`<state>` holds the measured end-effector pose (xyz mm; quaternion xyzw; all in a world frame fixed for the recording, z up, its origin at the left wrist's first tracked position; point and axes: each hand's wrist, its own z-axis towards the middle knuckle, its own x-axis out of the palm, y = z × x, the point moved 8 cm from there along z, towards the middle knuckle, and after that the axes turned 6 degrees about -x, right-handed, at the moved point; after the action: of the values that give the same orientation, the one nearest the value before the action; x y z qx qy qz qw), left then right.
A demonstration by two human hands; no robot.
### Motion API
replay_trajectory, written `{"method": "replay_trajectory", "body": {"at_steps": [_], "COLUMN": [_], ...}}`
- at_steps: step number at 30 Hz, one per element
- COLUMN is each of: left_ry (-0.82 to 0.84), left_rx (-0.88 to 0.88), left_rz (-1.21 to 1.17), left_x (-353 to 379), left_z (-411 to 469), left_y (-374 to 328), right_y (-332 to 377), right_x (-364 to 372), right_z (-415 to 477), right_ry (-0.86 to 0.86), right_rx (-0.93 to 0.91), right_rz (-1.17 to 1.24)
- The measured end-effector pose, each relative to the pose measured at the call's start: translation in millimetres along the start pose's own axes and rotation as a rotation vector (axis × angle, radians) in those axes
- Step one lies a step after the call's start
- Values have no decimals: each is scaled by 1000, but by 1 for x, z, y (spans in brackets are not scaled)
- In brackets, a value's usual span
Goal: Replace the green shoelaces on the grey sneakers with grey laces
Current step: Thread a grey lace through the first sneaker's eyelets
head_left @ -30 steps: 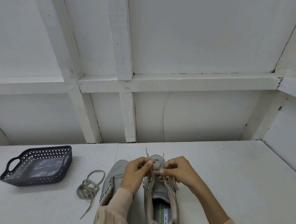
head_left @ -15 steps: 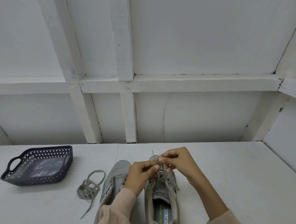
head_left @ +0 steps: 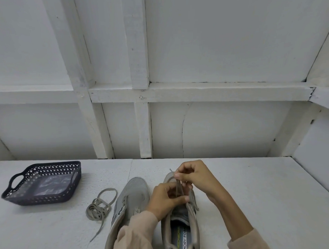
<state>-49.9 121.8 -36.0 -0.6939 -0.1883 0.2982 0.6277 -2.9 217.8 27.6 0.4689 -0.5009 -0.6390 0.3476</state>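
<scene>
Hands meet over one sneaker (head_left: 179, 235) on the table (head_left: 255, 195): right hand (head_left: 196, 176) pinches raised lace strands (head_left: 179, 187), left hand (head_left: 165, 199) pinches them lower. Lacing looks partway done; other sneaker (head_left: 132, 196) seems unlaced, a loose lace (head_left: 99, 206) beside it.

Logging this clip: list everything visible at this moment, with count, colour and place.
sneakers: 2, grey, side by side on the table, near edge
held shoelace: 1, greyish, rising from the right-side sneaker
loose shoelace: 1, greyish, coiled on the table left of the sneakers
basket: 1, dark, perforated, far left of the table; clear plastic inside
table: 1, white
wall: 1, white, battened, behind the table
left hand: 1, pinches the held shoelace low
right hand: 1, pinches its ends above
</scene>
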Motion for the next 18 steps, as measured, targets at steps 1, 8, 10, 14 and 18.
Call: {"method": "replay_trajectory", "body": {"at_steps": [1, 8, 10, 14, 18], "left_ry": [7, 24, 39, 51, 41], "left_rx": [0, -7, -4, 7, 5], "left_rz": [-10, -8, -3, 22, 53], "left_x": [2, 2, 3, 3, 2], "left_z": [0, 0, 0, 1, 0], "left_y": [1, 4, 5, 4, 4], "right_y": [4, 55, 75, 118, 143], "right_x": [-2, -1, -6, -24, -44], "right_z": [1, 14, 19, 35, 53], "right_ry": [-3, 65, 54, 17, -57], "right_rx": [-11, -93, -138, -242, -311], "right_rz": [24, 241, 353, 669, 869]}}
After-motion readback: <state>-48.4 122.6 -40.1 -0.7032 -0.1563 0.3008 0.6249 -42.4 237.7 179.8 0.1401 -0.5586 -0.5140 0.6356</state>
